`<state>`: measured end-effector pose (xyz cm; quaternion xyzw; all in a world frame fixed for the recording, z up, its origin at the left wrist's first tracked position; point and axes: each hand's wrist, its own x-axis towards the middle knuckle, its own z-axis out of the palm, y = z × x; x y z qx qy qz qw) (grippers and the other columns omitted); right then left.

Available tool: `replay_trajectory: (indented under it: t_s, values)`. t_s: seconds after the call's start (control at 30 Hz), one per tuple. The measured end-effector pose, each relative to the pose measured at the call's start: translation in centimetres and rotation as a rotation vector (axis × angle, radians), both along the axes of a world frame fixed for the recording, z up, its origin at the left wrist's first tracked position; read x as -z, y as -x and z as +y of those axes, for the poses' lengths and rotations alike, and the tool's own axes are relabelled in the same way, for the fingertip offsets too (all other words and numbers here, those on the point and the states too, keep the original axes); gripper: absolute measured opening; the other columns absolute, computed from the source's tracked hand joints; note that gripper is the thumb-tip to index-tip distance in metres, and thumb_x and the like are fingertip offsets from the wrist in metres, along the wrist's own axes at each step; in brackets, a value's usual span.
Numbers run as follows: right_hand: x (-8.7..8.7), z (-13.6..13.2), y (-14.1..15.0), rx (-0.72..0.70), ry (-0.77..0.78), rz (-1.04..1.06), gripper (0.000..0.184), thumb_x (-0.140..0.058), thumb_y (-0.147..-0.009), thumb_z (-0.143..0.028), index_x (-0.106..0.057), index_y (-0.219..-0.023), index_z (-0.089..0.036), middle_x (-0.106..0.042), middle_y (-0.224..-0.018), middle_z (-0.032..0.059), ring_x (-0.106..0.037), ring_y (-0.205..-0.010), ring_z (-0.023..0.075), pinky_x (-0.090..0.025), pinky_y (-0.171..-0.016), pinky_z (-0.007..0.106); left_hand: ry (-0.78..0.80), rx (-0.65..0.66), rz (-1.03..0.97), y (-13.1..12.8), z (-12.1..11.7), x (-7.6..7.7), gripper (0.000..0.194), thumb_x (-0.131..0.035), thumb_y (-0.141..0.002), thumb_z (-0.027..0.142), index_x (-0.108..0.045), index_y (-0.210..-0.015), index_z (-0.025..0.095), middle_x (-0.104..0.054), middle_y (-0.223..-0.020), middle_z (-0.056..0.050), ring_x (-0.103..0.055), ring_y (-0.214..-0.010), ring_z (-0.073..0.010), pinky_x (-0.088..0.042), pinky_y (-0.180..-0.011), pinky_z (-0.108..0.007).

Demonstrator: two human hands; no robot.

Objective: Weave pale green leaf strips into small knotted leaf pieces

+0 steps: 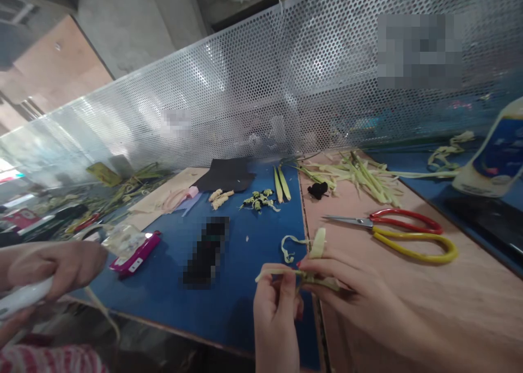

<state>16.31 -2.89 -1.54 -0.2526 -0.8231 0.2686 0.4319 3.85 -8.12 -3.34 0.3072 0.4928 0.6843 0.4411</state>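
Note:
Pale green plant strips [317, 244], like dried leaf or husk, are held between both hands above the seam of the table boards. My left hand [275, 302] is closed, pinching one narrow strip end between thumb and finger. From the other side my right hand [351, 288] grips the same piece, its fingertips close to the left ones. A thin curled strip [289, 246] trails just behind the fingers. Scissors [392, 228] with one red and one yellow handle lie beyond my right hand, blades pointing left. The exact knot or fold between the fingertips is too small to tell.
A heap of strips [363, 179], a black bundle [317, 190] and small knotted pieces [259, 200] lie farther back. A white bottle [494, 155] stands at right. Another person's hand [61, 267] holds a white object at left, near a magenta packet [137, 255]. A perforated metal screen [245, 95] borders the table.

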Motion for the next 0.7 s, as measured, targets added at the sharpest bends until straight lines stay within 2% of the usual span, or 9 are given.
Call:
replay_trajectory:
  t_s: [0.1,0.2,0.27,0.4,0.53,0.7]
  values:
    - [0.28,0.24,0.0,0.005,-0.014,-0.001,0.018,-0.052,-0.085,-0.021,-0.062,-0.1,-0.024,-0.065,-0.097,0.0018,-0.063,-0.087,0.0114,-0.054,-0.075,0.018,0.005,0.031,0.027,0.19,-0.03,0.14,0.034,-0.058,-0.077,0.048,-0.051,-0.081,0.015,-0.032,-0.051,0.008,-0.028,-0.043,-0.0043,-0.025,-0.043,-0.019]
    - [0.32,0.51,-0.06,0.007,-0.009,-0.023,0.022,-0.053,-0.084,-0.018,-0.062,-0.103,-0.024,-0.066,-0.098,0.0016,-0.063,-0.089,0.0123,-0.054,-0.078,0.02,0.003,0.069,0.087,0.31,0.02,0.01,0.035,-0.058,-0.077,0.047,-0.052,-0.088,0.014,-0.039,-0.055,0.006,-0.032,-0.045,-0.0049,-0.025,-0.043,-0.02]
    - [0.16,0.56,-0.11,0.007,0.016,-0.043,0.025,-0.053,-0.083,-0.016,-0.063,-0.104,-0.025,-0.067,-0.098,0.0013,-0.064,-0.09,0.0128,-0.054,-0.079,0.021,-0.006,0.078,0.124,0.3,0.13,-0.17,0.034,-0.058,-0.077,0.046,-0.053,-0.084,0.013,-0.042,-0.061,0.004,-0.032,-0.046,-0.0044,-0.024,-0.043,-0.02]
    - [-0.02,0.47,-0.16,0.024,0.044,-0.063,0.033,-0.051,-0.083,-0.014,-0.061,-0.111,-0.027,-0.065,-0.107,0.0023,-0.062,-0.097,0.0151,-0.053,-0.082,0.024,0.009,0.059,0.135,0.17,0.3,-0.45,0.032,-0.053,-0.082,0.045,-0.049,-0.072,0.015,-0.033,-0.054,0.007,-0.029,-0.046,-0.0049,-0.024,-0.043,-0.02]
    - [0.25,0.41,-0.11,0.016,0.061,-0.081,0.044,-0.052,-0.084,-0.015,-0.05,-0.126,-0.029,-0.059,-0.12,0.0015,-0.057,-0.107,0.0156,-0.051,-0.088,0.027,0.004,0.025,0.124,0.2,0.26,-0.3,0.03,-0.051,-0.083,0.044,-0.047,-0.073,0.016,-0.034,-0.054,0.007,-0.029,-0.047,-0.0054,-0.027,-0.046,-0.02]
    - [0.04,0.36,-0.11,0.029,0.075,-0.113,0.045,-0.052,-0.084,-0.014,-0.049,-0.126,-0.03,-0.056,-0.124,0.0,-0.054,-0.111,0.0158,-0.048,-0.093,0.028,-0.001,0.016,0.104,0.27,0.26,0.15,0.029,-0.046,-0.086,0.043,-0.044,-0.075,0.017,-0.031,-0.053,0.007,-0.027,-0.047,-0.0056,-0.027,-0.046,-0.02]
